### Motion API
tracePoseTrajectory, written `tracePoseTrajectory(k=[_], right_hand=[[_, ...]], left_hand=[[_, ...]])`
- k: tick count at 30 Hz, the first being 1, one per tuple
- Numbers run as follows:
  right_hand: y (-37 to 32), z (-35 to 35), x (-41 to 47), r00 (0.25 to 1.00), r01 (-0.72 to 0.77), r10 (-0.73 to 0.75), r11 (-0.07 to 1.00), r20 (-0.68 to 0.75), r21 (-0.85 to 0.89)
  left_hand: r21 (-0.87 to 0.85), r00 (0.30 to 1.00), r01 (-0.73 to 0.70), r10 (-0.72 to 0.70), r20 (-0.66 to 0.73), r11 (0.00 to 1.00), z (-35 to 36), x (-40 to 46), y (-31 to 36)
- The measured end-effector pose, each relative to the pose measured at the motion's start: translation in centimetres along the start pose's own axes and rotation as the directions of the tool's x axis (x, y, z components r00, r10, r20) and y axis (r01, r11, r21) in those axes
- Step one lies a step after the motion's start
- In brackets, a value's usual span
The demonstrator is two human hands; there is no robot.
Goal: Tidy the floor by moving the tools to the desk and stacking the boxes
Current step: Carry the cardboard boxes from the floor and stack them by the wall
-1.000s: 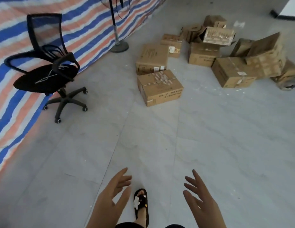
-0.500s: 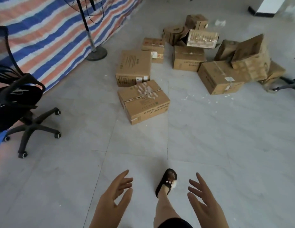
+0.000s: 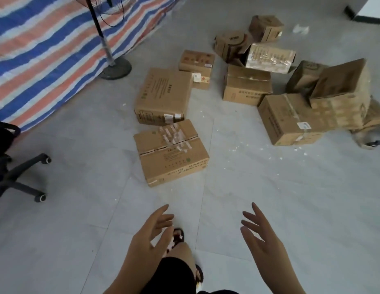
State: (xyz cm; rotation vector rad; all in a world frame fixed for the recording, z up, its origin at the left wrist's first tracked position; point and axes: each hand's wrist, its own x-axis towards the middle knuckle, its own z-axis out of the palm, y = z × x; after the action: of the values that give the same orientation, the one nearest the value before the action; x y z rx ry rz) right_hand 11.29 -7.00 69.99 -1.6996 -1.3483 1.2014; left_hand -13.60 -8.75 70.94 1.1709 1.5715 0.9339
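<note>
Several brown cardboard boxes lie scattered on the grey tiled floor. The nearest box (image 3: 171,152), taped on top, sits just ahead of me. Behind it lies a flat larger box (image 3: 163,96), with a small box (image 3: 196,67) beyond that. To the right stand a mid-sized box (image 3: 246,85), a low wide box (image 3: 287,119) and a tilted open box (image 3: 342,96) leaning on it. My left hand (image 3: 149,240) and my right hand (image 3: 262,240) are held out low in front of me, fingers apart, holding nothing. No tools are in sight.
A black office chair's wheeled base (image 3: 21,177) is at the left edge. A fan stand with a round base (image 3: 116,70) rises by the striped blue, orange and white tarp (image 3: 47,49). White crumbs litter the floor (image 3: 291,198) near the boxes. My sandalled feet show below.
I have walked closer to the boxes, which now appear larger and nearer. The chair has slid to the left edge. Both hands stay out, fingers spread, holding nothing.
</note>
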Motion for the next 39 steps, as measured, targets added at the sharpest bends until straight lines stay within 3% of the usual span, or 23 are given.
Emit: tracePoseTrajectory(k=[8,13,16,21,24,29,34,39], right_hand=[[-1.3,-3.1,20.3,1.0,-0.005,0.005,1.0,-0.014,-0.018],[-6.8,-6.0,33.5,0.998,0.052,-0.052,0.999,-0.02,-0.015],[-8.9,-6.7,40.0,0.995,0.07,-0.068,0.997,0.079,-0.031],[-10.9,-7.5,53.2,0.951,0.129,-0.089,0.984,0.297,-0.119],[-12.0,-7.0,62.6,0.865,0.193,-0.065,0.958,0.498,-0.21],[-15.3,-5.7,76.7,0.599,0.342,0.034,0.892,0.8,-0.294],[-16.6,-0.8,85.5,0.409,0.46,0.138,0.823,0.902,-0.334],[-9.3,9.0,92.3,0.278,0.6,0.225,0.718,0.934,-0.352]], left_hand=[[-0.004,0.998,0.038,-0.038,-0.047,0.999,4.9,20.6,3.3],[-0.02,0.995,0.018,-0.02,-0.094,1.0,5.6,33.0,9.6],[-0.03,0.989,0.063,-0.067,-0.129,0.998,6.3,37.7,11.2],[-0.105,0.931,0.158,-0.184,-0.315,0.982,8.6,45.3,11.6],[-0.201,0.819,0.225,-0.297,-0.491,0.953,10.9,50.3,11.6],[-0.4,0.54,0.334,-0.522,-0.66,0.853,16.9,56.8,12.8],[-0.546,0.328,0.388,-0.665,-0.671,0.742,21.3,60.5,11.3],[-0.768,0.083,0.372,-0.843,-0.532,0.522,25.7,64.5,1.4]])
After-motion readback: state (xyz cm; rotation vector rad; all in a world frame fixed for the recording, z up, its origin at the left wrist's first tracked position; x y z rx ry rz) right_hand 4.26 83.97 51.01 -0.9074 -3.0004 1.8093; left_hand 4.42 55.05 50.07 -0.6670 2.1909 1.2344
